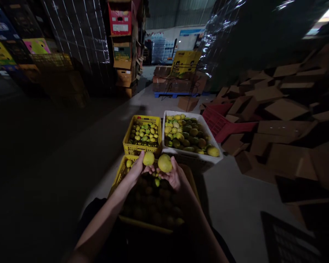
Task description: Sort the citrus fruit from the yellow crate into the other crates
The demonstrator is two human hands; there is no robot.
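Note:
My left hand (139,166) holds a round yellow-green fruit (148,158) between thumb and fingers. Close beside it, my right hand (176,175) grips a slightly larger one (165,163). Both hands are above a large yellow crate (115,179), whose fruit lies mostly in shadow. Beyond it on the left stands a smaller yellow crate (128,149) of yellow and green fruit. To its right, a white crate (208,157) holds yellow fruit on its left side and darker green fruit on its right.
Flattened and open cardboard boxes (285,135) are heaped on the right, with a red crate (222,126) at their edge. Stacked boxes (122,54) rise at the back left. A blue pallet (175,94) with packages stands behind the crates.

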